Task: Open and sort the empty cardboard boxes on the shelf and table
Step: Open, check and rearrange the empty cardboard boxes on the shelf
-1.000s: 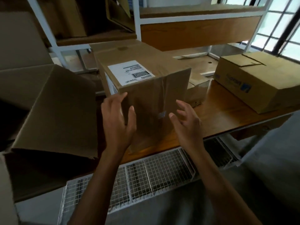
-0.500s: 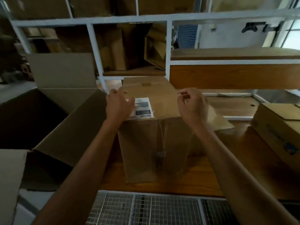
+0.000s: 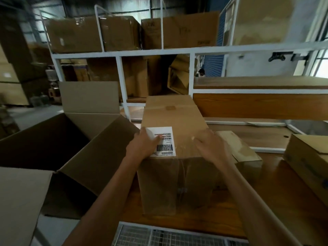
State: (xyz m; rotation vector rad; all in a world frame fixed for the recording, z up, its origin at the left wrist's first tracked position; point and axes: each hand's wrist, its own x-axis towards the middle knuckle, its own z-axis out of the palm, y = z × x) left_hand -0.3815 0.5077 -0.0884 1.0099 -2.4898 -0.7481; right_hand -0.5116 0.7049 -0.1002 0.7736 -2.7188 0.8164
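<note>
A tall taped cardboard box (image 3: 174, 181) with a white barcode label (image 3: 165, 141) stands upright on the wooden table (image 3: 266, 206). My left hand (image 3: 143, 145) lies flat on the box's top, its fingers over the label's left part. My right hand (image 3: 212, 148) rests on the top at the right front edge, fingers spread over the clear tape. Neither hand grips anything. A smaller box (image 3: 241, 153) sits just behind my right hand, and another closed box (image 3: 308, 160) lies at the table's right.
A large open carton (image 3: 53, 144) with raised flaps stands at the left. Behind the table a white metal shelf frame (image 3: 122, 54) holds more boxes (image 3: 88, 34) on top and inside. A wire mesh rack (image 3: 159, 237) sits below the table's front edge.
Both hands went from the box's front face up to its top, then slid forward and flattened there. The view has tilted upward, showing more of the shelf.
</note>
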